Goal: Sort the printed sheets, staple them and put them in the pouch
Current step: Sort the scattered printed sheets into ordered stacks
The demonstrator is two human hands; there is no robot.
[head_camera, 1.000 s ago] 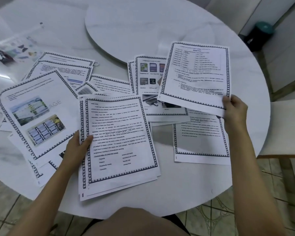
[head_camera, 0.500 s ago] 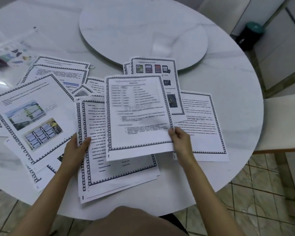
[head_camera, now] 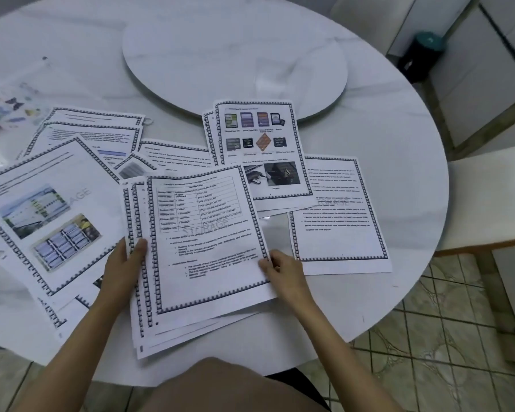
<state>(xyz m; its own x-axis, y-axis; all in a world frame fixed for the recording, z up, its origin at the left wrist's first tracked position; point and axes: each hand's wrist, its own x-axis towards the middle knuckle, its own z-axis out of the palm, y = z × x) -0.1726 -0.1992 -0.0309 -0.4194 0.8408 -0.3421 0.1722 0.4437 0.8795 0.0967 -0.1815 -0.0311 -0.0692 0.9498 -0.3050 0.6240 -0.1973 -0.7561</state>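
Printed sheets with dark patterned borders lie spread over a round white table (head_camera: 369, 129). A stack of sheets (head_camera: 191, 316) sits at the near edge, topped by a sheet with a table of figures (head_camera: 205, 233). My right hand (head_camera: 283, 272) pinches that top sheet at its right edge. My left hand (head_camera: 125, 263) presses on the stack's left edge. More sheets lie around: one with photos (head_camera: 48, 215) at the left, one with memory-card pictures (head_camera: 256, 138) behind, a text sheet (head_camera: 339, 221) at the right. A clear pouch (head_camera: 12, 105) lies far left.
A round turntable (head_camera: 235, 49) fills the table's middle. A white chair (head_camera: 488, 197) stands at the right, another chair (head_camera: 369, 19) behind. A dark bin (head_camera: 422, 55) is on the floor beyond the table. The tiled floor (head_camera: 428, 367) shows at the lower right.
My right hand carried the sheet with the table of figures from the right side leftward and lowered it onto the near stack. My left hand stayed on the stack's left edge.
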